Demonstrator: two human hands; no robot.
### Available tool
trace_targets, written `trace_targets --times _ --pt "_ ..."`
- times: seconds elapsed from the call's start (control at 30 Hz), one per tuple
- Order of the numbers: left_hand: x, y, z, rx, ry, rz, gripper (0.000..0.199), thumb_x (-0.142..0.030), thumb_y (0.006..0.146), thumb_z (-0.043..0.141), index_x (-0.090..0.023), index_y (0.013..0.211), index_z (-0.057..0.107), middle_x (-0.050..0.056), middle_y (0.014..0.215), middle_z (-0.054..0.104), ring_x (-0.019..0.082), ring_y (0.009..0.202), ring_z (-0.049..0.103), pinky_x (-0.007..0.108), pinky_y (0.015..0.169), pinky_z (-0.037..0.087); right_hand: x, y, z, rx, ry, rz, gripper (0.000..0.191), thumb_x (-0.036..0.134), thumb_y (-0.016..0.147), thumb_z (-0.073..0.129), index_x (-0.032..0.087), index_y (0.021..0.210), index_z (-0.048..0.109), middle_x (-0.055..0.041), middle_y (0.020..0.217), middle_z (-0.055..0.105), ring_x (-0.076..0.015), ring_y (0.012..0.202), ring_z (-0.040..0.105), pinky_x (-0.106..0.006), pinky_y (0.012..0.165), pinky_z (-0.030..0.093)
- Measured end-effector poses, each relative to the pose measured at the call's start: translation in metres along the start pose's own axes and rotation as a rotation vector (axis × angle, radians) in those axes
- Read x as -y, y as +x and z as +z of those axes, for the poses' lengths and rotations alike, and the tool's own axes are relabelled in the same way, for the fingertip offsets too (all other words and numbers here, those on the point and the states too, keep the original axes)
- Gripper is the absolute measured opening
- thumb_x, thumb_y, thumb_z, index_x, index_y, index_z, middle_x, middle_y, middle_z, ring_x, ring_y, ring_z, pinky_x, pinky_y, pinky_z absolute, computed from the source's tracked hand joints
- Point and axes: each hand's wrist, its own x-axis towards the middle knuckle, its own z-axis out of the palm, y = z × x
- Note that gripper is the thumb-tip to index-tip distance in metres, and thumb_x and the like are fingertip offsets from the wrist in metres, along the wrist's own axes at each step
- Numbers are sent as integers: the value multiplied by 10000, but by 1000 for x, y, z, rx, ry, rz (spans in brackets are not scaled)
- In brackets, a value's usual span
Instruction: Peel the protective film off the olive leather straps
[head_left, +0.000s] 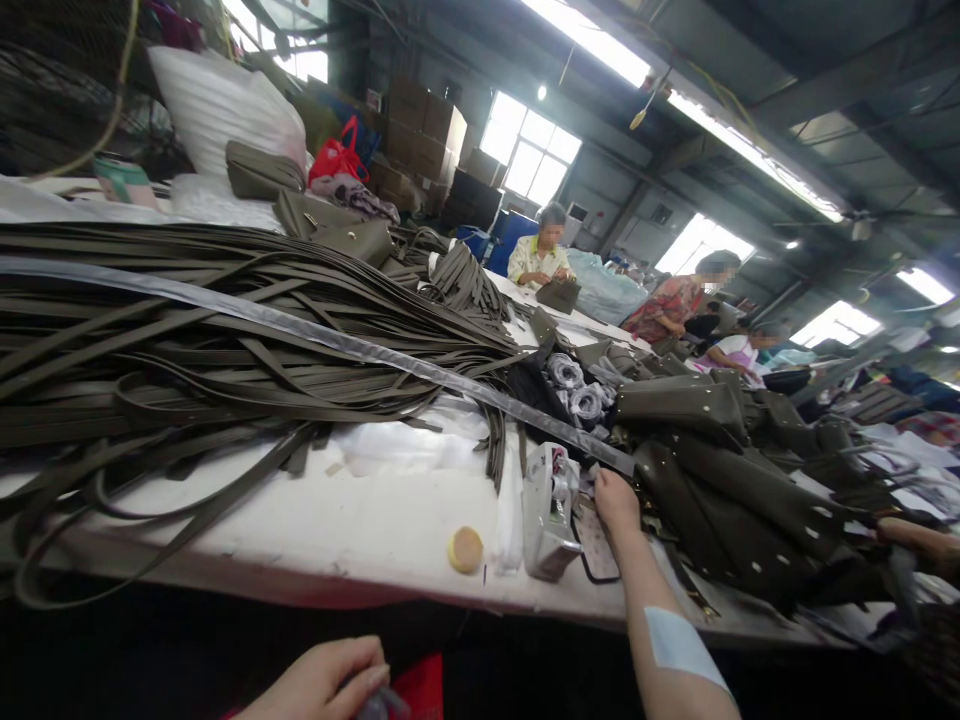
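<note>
My left hand (322, 680) is low in front of the table edge, fingers closed round a grey plastic-wrapped bundle (381, 703) mostly cut off by the frame. Over the table, my right hand (616, 502) has its fingers pressed together beside an open white box (551, 515) with clear plastic packets inside. Whatever it pinches is too small to make out. A long strap in grey film (360, 350) crosses the table, its end just above that hand. Wrapped coiled rolls (585, 402) lie behind the box. A patterned flat card or pouch (598, 540) is beneath my right wrist.
Dark olive straps (225, 330) cover the table's left side. Olive leather bags (735, 500) are piled at right, where another person's hand (919, 540) reaches in. A yellow tape roll (465, 550) sits near the white table's front edge (300, 575). Several co-workers (541, 260) are farther back.
</note>
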Motion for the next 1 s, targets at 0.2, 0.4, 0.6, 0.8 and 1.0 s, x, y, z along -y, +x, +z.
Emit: trace_targets --times 0.2,0.4,0.6,0.8,1.0 --pt "-2 -5 0 -19 -15 69 399 -510 913 436 -183 752 598 -11 734 603 149 709 540 216 674 422 17 -98 -47 -363 453 41 405 364 971 339 128 876 655 -124 846 705 -240 825 644 -315 744 468" --pt "5 -11 3 26 -191 -88 467 -591 892 448 -162 872 633 -24 587 556 118 480 500 208 474 372 99 -244 -58 70 1193 -239 263 321 918 561 170 755 701 -46 739 709 -205 711 659 -295 689 511" --pt "15 -17 2 24 -355 -147 558 -616 915 372 -120 946 627 -7 594 564 108 421 487 209 421 373 148 -298 -68 234 934 -596 263 224 947 479 196 826 710 -42 718 693 -173 635 647 -256 579 491" --pt "15 -21 -1 20 -365 -121 540 -605 918 386 -125 930 633 1 618 599 97 424 503 195 424 372 157 -311 -61 68 660 -851 261 157 923 493 161 1119 666 -87 918 743 -200 787 695 -306 724 531" --pt "11 -23 -2 56 -432 -139 556 -621 902 418 -117 981 638 28 669 651 129 487 576 219 478 430 171 -323 -36 121 529 -981 327 184 956 464 153 1237 627 -82 904 717 -193 761 658 -312 691 502"
